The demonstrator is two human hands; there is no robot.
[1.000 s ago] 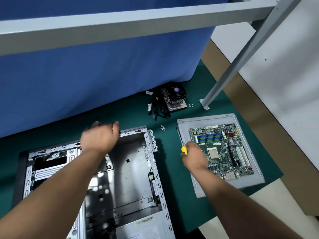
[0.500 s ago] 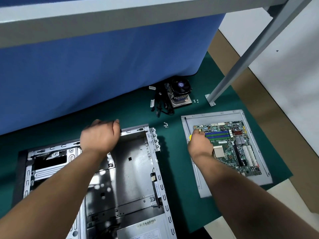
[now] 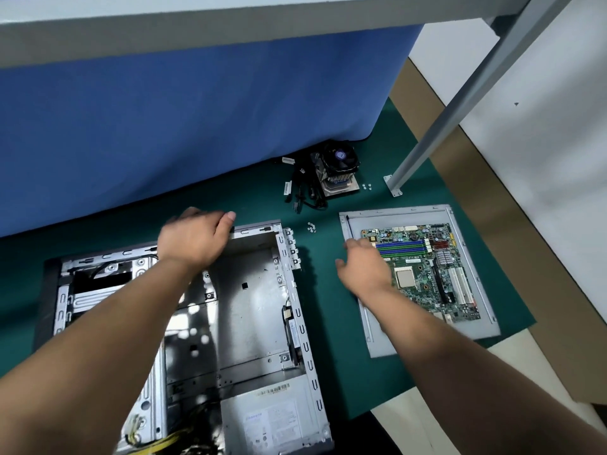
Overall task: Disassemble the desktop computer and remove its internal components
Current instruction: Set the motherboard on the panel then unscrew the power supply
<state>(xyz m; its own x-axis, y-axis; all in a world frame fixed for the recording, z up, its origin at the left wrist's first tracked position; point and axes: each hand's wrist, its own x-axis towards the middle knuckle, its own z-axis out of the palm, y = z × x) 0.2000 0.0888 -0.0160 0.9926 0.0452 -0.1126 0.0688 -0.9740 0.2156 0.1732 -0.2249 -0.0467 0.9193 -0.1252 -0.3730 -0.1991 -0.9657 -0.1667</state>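
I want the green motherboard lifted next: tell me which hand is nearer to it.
Right. The right hand hovers over the left edge of the green motherboard on its grey panel; the left hand rests on the open metal case's far rim.

Single head-worn wide-angle view, looking forward and down from close above, green mat (image 3: 328, 205) filling the frame (edges bowed), blue curtain (image 3: 197, 110) behind

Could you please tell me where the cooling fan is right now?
In the head view the cooling fan sits at the back of the green mat, against the blue curtain, behind the circuit board.
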